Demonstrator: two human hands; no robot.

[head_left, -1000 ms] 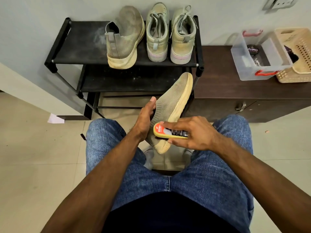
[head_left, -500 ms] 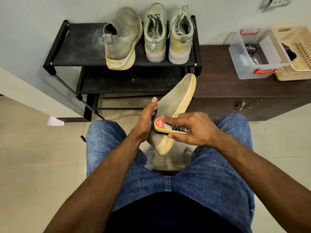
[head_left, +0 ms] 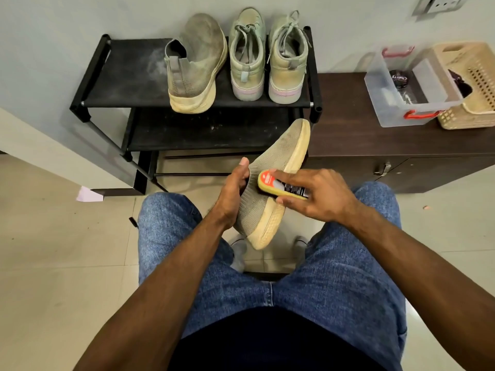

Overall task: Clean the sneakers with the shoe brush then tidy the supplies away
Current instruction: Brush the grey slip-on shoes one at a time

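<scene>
My hands do two different jobs: my left hand (head_left: pixel 232 195) grips the grey knit sneaker (head_left: pixel 270 180) at its collar, thumb up along the fabric and the other fingers hidden behind or inside the shoe, so the shoe stays firm above my lap with the toe pointing away; my right hand (head_left: pixel 318 196) pinches the shoe brush (head_left: pixel 281 186) between thumb below and fingers on top, and presses it on the upper beside the yellowish sole, I think to scrub where dirt collects at the edge. The black shoe rack (head_left: pixel 120 84) stands in front of me at the wall, near enough to reach while sitting. On its top shelf wait the matching grey sneaker (head_left: pixel 197 62) and, beside it, a laced pair (head_left: pixel 267 60), heels toward me, probably easy to take by the heel. To the right, the dark cabinet surface (head_left: pixel 348 124) carries a clear plastic box (head_left: pixel 399 103) with red handles touching a beige basket (head_left: pixel 474 84); there, I judge, the supplies go afterwards. Inside the box lies a small round tin (head_left: pixel 398 76).
</scene>
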